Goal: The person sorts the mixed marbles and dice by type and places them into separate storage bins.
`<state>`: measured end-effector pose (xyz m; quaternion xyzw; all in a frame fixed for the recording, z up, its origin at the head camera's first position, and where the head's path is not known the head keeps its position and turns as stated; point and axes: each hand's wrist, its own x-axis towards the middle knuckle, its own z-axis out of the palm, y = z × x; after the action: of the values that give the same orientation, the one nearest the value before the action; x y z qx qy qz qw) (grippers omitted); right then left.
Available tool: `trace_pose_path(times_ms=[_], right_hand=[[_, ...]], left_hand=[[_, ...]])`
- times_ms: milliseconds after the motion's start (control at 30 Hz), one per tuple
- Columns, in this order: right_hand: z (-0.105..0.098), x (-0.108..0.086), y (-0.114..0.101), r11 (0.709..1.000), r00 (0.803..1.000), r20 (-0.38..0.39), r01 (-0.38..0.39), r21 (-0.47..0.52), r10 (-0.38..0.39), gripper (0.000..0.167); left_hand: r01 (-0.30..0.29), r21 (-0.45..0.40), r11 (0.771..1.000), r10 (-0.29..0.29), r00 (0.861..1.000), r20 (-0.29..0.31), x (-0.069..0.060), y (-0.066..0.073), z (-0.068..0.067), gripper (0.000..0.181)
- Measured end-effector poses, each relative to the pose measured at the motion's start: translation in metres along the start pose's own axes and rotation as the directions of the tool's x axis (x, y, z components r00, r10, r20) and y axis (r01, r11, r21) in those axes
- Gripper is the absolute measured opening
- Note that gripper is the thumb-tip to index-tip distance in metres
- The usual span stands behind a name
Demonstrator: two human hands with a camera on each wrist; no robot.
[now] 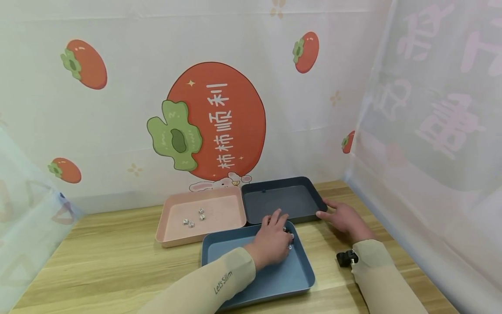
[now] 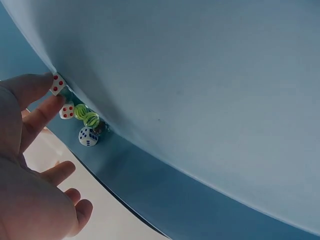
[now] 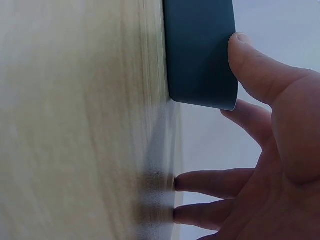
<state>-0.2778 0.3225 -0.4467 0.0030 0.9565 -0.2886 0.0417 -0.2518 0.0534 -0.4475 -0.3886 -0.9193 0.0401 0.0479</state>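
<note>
My left hand [image 1: 271,240] reaches into the blue tray [image 1: 270,285] at its far right corner. In the left wrist view, its thumb and index finger pinch a white die with red pips [image 2: 58,84]. Beside those fingertips lie another red-pipped die [image 2: 67,111], green-swirled glass marbles [image 2: 91,120] and a white die with blue pips [image 2: 88,136]. My right hand [image 1: 345,218] grips the near right corner of the dark navy tray [image 1: 310,216], thumb on the near side and index finger round the corner. Its other fingers extend past the tray in the right wrist view.
Left of the navy tray, a pink tray [image 1: 172,231] holds several white dice [image 1: 201,217]. One small dark piece [image 1: 263,191] lies inside the navy tray. The three trays touch or nearly touch on a wooden table [image 1: 117,253]. Printed cloth [image 1: 117,122] hangs behind and at both sides.
</note>
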Motion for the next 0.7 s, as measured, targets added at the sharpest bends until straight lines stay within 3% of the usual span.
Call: trace_pose_path(times_ms=[467, 700], right_hand=[[0.000, 0.001, 0.003, 1.000, 1.000, -0.003, 0.005, 0.009, -0.005, 0.085], [0.001, 0.001, 0.003, 1.000, 1.000, 0.000, 0.008, 0.006, -0.008, 0.085]], left_hand=[[-0.007, 0.014, 1.000, 0.007, 1.000, 0.004, -0.003, 0.002, 0.001, 0.028], [0.052, -0.149, 0.987, -0.061, 0.996, -0.058, -0.009, -0.010, -0.017, 0.013]])
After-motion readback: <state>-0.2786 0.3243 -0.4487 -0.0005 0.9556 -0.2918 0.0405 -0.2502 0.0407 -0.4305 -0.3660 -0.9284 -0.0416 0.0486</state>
